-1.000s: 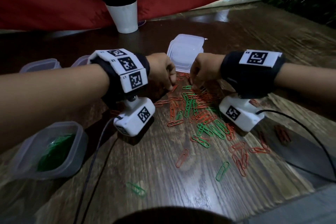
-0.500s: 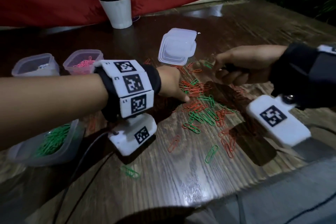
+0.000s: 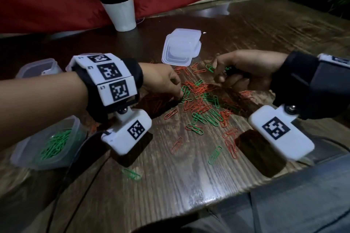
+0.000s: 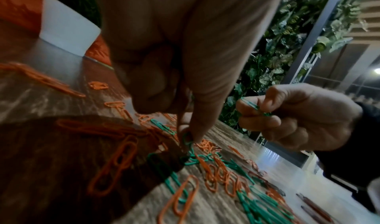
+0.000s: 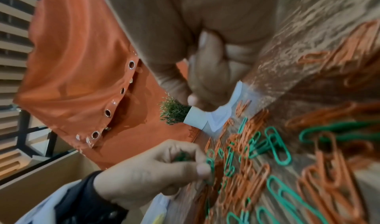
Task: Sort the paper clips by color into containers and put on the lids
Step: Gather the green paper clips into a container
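A: Left hand (image 3: 162, 79) status?
B: Thumb and forefinger pinch a green paper clip (image 4: 188, 140) at the pile's (image 3: 204, 104) edge on the desk (image 3: 170, 176), long axis near upright.
A: Right hand (image 3: 244, 70)?
B: Raised above the pile, fingers curled around green clips (image 4: 254, 107), long axis slanted.

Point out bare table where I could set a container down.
Bare wood lies near the front edge, between the lone green clip and the right wrist camera, and beyond the lid stack. Crowded: the clip pile between both hands.
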{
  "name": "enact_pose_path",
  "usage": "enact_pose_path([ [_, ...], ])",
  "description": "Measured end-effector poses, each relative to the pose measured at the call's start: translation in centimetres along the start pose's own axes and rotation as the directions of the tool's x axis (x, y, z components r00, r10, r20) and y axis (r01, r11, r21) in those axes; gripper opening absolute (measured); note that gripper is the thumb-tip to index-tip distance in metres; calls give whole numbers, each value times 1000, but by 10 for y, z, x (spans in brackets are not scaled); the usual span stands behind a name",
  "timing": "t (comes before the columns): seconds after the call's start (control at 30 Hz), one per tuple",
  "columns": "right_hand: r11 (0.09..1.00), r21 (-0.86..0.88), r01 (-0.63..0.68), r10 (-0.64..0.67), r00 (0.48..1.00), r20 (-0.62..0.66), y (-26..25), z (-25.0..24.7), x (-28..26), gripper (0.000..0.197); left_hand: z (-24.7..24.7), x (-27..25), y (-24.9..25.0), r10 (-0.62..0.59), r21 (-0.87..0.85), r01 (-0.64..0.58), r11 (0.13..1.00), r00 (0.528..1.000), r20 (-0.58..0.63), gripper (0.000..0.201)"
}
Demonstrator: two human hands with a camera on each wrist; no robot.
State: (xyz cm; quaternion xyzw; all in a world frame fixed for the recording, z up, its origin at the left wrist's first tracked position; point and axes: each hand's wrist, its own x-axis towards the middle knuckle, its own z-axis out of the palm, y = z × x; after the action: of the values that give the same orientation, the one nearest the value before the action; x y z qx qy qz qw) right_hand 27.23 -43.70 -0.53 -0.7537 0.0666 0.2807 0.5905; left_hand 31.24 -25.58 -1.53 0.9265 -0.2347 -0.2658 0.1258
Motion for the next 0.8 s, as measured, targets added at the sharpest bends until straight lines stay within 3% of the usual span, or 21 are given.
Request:
enact_pose_path([
  [0.13,988,150,40,-29,997,-77,7,6,0,24,2,-10,-6,52,-270,-21,963,993,106,22],
  [0.3,909,399,119,-60,986,-158,19,19,-17,25,5,-31,1,172,-492,-116,863,982,72,15],
  [0.53,727,670,150,-137,988,-73,44,57,-38,26,8,-59,10,219,-633,-132,763,974,62,18],
  [0.67,548,829,110,-134,990,-43,52,89,-33,36,10,-65,21,179,-552,-165,817,983,-28,28],
  [0.8,389,912,127,-136,988,-79,43,112,-28,62,13,-70,37,176,-240,-208,948,973,-149,35],
])
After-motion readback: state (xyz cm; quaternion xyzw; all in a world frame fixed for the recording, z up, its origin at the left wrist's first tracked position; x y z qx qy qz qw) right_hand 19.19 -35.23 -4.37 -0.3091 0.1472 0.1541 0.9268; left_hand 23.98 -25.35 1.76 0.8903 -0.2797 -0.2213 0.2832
